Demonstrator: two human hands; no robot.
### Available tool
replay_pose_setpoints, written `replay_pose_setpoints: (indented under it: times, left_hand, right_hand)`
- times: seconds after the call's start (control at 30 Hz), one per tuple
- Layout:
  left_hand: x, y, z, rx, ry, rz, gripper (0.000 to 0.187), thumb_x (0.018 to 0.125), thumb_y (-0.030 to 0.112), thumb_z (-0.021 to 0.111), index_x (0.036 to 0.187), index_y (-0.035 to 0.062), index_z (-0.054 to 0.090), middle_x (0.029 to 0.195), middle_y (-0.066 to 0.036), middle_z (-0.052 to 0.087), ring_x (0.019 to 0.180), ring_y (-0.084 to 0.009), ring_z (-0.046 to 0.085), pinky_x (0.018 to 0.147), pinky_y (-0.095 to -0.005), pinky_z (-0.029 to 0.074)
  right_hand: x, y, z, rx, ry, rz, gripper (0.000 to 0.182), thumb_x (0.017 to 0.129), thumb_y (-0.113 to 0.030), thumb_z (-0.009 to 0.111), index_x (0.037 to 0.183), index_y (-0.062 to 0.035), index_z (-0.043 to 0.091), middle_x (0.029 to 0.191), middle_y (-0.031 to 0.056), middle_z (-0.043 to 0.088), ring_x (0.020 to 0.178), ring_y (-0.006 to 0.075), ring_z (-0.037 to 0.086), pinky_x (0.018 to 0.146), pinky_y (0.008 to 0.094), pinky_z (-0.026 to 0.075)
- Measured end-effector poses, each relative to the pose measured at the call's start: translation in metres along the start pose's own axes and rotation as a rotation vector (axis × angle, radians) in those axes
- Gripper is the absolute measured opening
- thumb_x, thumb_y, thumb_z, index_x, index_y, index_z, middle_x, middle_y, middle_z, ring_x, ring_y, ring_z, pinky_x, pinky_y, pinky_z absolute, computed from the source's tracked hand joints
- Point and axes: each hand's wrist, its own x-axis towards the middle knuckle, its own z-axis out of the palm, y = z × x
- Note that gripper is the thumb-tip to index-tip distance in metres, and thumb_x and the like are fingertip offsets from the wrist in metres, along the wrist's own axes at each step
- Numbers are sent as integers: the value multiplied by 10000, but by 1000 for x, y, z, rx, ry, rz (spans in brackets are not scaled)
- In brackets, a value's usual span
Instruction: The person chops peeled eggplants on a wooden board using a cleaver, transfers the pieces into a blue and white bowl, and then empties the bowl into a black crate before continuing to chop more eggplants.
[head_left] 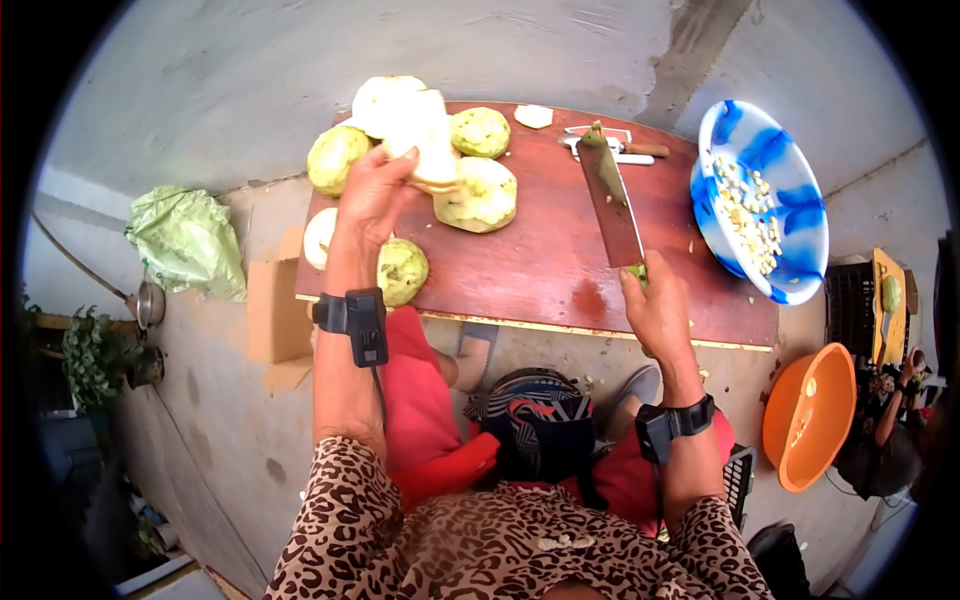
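Note:
My left hand [372, 196] grips the edge of a thick pale vegetable slice [424, 150], bright and washed out by the light. Around it on the red-brown table [530, 270] lie several large round peeled vegetables, among them a mottled green one [340, 160] and a cut one [477, 196]. A green ball-shaped piece [402, 272] sits by the table's front edge, below my left wrist. My right hand [658, 302] is wrapped round the handle of a cleaver [612, 200], its broad blade pointing away from me over the table. Bits of vegetable stick to the blade.
A blue-and-white basin [812, 225] with small pale cubes stands at the table's right end. Peelers [635, 155] lie behind the cleaver. An orange basin [785, 440] is on the floor at right, near another person [890, 440]. A cardboard box [275, 310] stands at left.

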Motion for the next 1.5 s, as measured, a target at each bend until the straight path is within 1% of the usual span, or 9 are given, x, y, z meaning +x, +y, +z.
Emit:
replay_pose_setpoints:
  times: [0.1, 0.3, 0.4, 0.63, 0.77, 1.07, 1.17, 1.37, 1.5]
  left_hand:
    - [-13, -37, 49, -106, -93, -188, 322, 910, 42, 587, 1187, -89, 489, 1175, -178, 579, 1077, -281, 604, 972, -428, 513]
    - [-23, -176, 87, -241, -159, -423, 307, 910, 47, 598, 1172, -73, 492, 1132, -173, 600, 1040, -258, 619, 934, -426, 527]
    - [-39, -204, 97, 278, 46, -371, 374, 854, 37, 665, 1165, -76, 490, 1093, -186, 611, 1005, -255, 630, 846, -380, 549]
    - [-48, -215, 87, 1461, -14, 183, 682, 713, 86, 771, 1276, -47, 410, 1093, -224, 609, 963, -316, 631, 821, -338, 519]
    - [-52, -202, 90, 1262, -279, -49, 742, 661, 94, 807, 1279, -28, 415, 1082, -207, 627, 960, -349, 624, 854, -332, 505]
    - [-59, -245, 97, 990, -97, -1, 508, 701, 49, 791, 1039, -32, 422, 819, -90, 590, 638, -142, 626, 517, -269, 519]
    - [-58, -227, 99, 1121, -130, -48, 528, 702, 51, 793, 1073, -40, 428, 832, -90, 595, 729, -194, 642, 640, -306, 546]
    - [-64, -208, 99, 1316, -166, 371, 664, 684, 48, 790, 1251, -35, 455, 1136, -182, 513, 1025, -345, 582, 895, -383, 482]
    - [-65, -207, 95, 1387, -247, 262, 640, 682, 66, 782, 1256, 12, 505, 1206, -199, 446, 1071, -367, 535, 910, -397, 464]
  right_hand:
    - [-6, 7, 0, -27, -2, -12, 147, 841, -59, 615, 904, 36, 523, 742, 257, 618, 730, 453, 612, 618, 477, 467]
    - [-18, 20, -2, -126, -56, 106, 164, 839, -95, 624, 924, 30, 560, 750, 275, 614, 740, 468, 599, 649, 506, 461]
    - [-26, 27, -2, -215, -89, 154, 207, 834, -123, 622, 903, 50, 531, 783, 317, 609, 791, 490, 605, 710, 532, 484]
    - [-46, 56, 0, -210, -110, 214, 172, 833, -112, 607, 867, 49, 559, 807, 320, 617, 809, 488, 612, 719, 530, 497]
    - [-59, 62, 10, -205, -124, 234, 155, 836, -94, 581, 875, 52, 548, 830, 319, 624, 816, 474, 627, 738, 520, 505]
    - [-66, 56, 35, -239, -215, 177, 142, 839, -53, 527, 947, 31, 490, 927, 301, 615, 860, 455, 626, 767, 502, 505]
    - [-62, 56, 23, -249, -224, 183, 143, 847, -71, 537, 943, 26, 497, 924, 295, 621, 847, 453, 627, 764, 502, 505]
    - [-61, 59, 24, -217, -115, 117, 147, 840, -66, 583, 864, 51, 498, 796, 308, 611, 805, 479, 604, 734, 519, 484]
    - [-62, 58, 25, -219, -186, 98, 159, 860, -98, 567, 889, 46, 505, 843, 302, 615, 821, 470, 613, 734, 511, 496]
